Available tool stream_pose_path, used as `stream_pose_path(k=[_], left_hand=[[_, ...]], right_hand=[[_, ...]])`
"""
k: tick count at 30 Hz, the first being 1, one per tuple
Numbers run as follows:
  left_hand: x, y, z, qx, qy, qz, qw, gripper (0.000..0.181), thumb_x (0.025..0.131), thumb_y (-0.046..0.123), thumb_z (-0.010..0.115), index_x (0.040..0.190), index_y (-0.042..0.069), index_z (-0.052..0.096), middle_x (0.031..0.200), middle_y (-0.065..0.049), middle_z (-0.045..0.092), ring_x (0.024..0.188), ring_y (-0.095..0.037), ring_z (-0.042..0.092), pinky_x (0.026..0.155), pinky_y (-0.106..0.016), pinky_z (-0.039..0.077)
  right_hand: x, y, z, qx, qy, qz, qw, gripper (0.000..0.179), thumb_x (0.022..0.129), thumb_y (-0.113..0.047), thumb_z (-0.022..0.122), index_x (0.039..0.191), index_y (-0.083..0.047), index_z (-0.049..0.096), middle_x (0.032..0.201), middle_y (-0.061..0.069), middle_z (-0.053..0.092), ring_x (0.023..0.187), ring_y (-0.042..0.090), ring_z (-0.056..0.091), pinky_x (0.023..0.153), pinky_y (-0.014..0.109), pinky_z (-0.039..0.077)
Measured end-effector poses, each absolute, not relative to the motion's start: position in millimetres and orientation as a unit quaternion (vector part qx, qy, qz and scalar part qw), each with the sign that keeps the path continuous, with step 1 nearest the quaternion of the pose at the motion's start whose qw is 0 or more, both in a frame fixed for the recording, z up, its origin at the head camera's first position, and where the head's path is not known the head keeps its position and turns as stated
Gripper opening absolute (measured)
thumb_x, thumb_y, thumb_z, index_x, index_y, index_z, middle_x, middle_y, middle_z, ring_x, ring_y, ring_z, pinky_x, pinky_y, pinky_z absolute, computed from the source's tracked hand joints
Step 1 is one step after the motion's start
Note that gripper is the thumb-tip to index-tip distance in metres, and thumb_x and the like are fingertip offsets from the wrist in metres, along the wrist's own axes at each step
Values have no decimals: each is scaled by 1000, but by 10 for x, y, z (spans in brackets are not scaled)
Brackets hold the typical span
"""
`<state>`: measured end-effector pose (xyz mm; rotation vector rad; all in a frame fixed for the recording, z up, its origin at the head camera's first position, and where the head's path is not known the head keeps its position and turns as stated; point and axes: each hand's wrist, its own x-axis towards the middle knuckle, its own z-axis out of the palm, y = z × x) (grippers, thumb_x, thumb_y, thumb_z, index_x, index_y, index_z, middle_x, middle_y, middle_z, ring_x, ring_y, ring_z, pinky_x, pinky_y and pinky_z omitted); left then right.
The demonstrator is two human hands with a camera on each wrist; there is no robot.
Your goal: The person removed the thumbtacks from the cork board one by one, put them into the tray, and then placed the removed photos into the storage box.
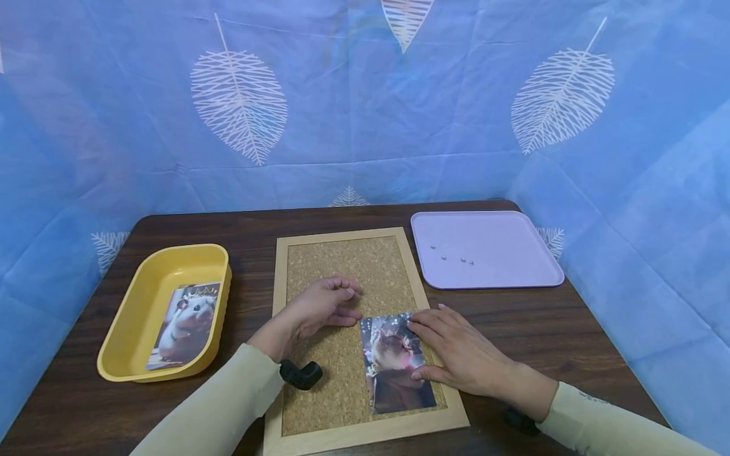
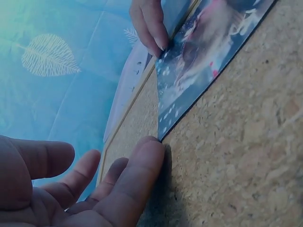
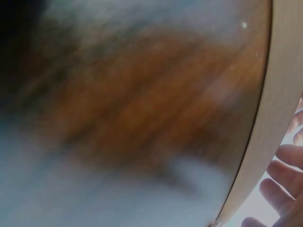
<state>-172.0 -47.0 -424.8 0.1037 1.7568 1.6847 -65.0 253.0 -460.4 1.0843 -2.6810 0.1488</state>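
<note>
A picture card [image 1: 393, 380] of a furry animal lies on the lower right of a wood-framed cork board [image 1: 336, 266]. My right hand [image 1: 464, 351] rests on the card's right side, thumb and fingertips spread over its edge. Near the card's top left corner is my left hand [image 1: 322, 305]. In the left wrist view, one finger of the left hand [image 2: 118, 189] touches that corner of the card [image 2: 208, 52], while its other fingers stand apart with nothing held. The right wrist view is mostly blurred, with fingers [image 3: 284, 182] at its right edge beside a pale wooden strip.
A yellow basin [image 1: 128, 316] on the left holds another card [image 1: 185, 326] with a white mouse-like animal. At the back right, a lilac tray [image 1: 507, 253] bears several small pins [image 1: 463, 260]. The dark wooden table [image 1: 570, 335] is backed by a blue leaf-patterned cloth [image 1: 371, 114].
</note>
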Motion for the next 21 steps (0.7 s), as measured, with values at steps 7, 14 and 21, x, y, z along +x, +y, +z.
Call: stream_pose_path(k=[7, 14, 21], left_hand=[[-1702, -446, -4246, 39, 673, 651, 349, 30, 114, 15, 46, 135, -1, 60, 132, -19, 60, 100, -24, 73, 87, -36, 64], [-1642, -370, -4288, 16, 641, 686, 344, 35, 115, 23, 46, 135, -2, 60, 114, -14, 59, 90, -17, 65, 84, -32, 65], [-1599, -372, -4327, 28, 616, 709, 342, 51, 115, 40, 44, 142, -3, 55, 134, -21, 53, 97, -23, 66, 88, -39, 65]], right_hand=[[-640, 2528, -4592, 372, -919, 33, 122, 77, 95, -66, 65, 140, -4, 65, 146, 12, 63, 139, 33, 55, 119, 60, 39], [-634, 2530, -4605, 374, -918, 32, 128, 76, 96, -68, 62, 139, -5, 66, 145, 11, 63, 138, 32, 55, 118, 60, 40], [-626, 2516, -4612, 366, -922, 34, 120, 77, 96, -68, 63, 140, -5, 65, 146, 11, 63, 139, 32, 54, 120, 60, 39]])
